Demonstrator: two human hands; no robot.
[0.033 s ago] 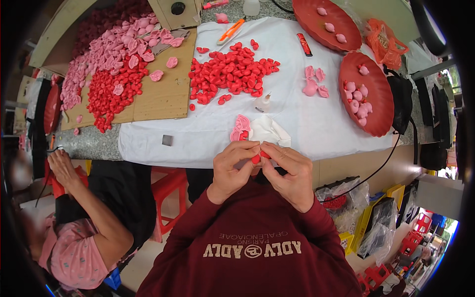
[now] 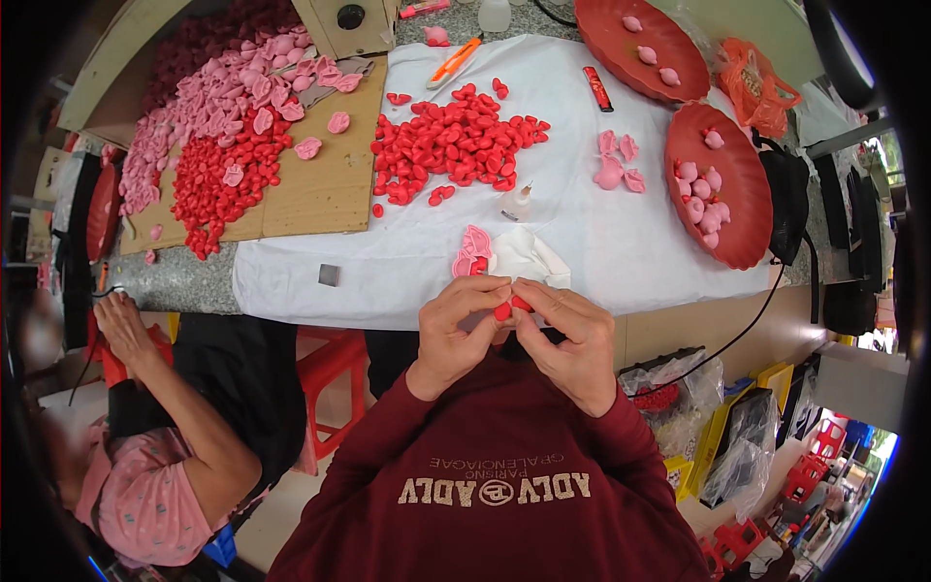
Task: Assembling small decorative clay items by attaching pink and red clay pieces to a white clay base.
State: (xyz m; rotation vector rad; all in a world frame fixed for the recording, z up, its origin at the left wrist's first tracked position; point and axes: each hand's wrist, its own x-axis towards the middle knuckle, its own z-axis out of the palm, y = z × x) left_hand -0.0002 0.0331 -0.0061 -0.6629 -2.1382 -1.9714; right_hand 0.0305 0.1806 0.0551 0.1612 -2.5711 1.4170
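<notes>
At the near edge of the cloth, my left hand (image 2: 460, 328) and my right hand (image 2: 570, 341) meet, thumbs and fingertips pinched together. Between them they hold a small glossy red piece (image 2: 502, 311), largely covered by the fingers. Just beyond the left fingertips lies a pink moulded piece (image 2: 472, 247) with a red piece beside it. A crumpled white cloth (image 2: 529, 258) lies beyond the right fingertips. Past it stands a small clear bottle (image 2: 516, 204) with a thin needle tip. A pile of red pieces (image 2: 456, 141) spreads farther back.
A white sheet (image 2: 621, 252) covers the table. Cardboard (image 2: 325, 194) at left bears heaps of pink and red pieces. Scalloped red trays (image 2: 747, 209) with pink pieces stand at right. An orange cutter (image 2: 454, 63) and dark metal block (image 2: 329, 275) lie about. Another person (image 2: 160, 495) sits at left.
</notes>
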